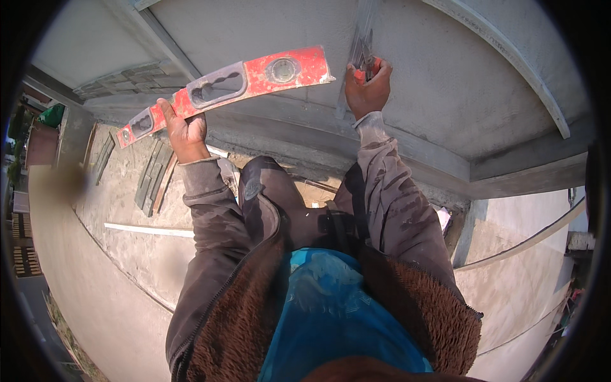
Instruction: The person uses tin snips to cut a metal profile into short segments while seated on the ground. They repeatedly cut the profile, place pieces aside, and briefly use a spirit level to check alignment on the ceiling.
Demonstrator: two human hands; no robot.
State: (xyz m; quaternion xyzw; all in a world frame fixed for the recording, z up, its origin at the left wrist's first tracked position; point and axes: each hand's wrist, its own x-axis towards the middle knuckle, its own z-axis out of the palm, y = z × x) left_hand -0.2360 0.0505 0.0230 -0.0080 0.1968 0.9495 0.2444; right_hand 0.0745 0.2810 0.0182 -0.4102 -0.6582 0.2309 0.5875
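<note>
My left hand (186,132) grips a long red spirit level (229,87) near its middle and holds it slanted against the grey wall (267,25). My right hand (368,88) is closed on a red-handled cutting tool (365,63) whose metal jaws point up along a thin vertical metal strip (359,44) on the wall. The level's right end stops just left of that strip. Both forearms wear a dusty brown jacket.
A concrete ledge (305,137) runs below the wall. Lower down lie a sandy floor (127,210) with grey planks (153,175) and a white strip (149,229). A metal rail (528,239) curves at the right.
</note>
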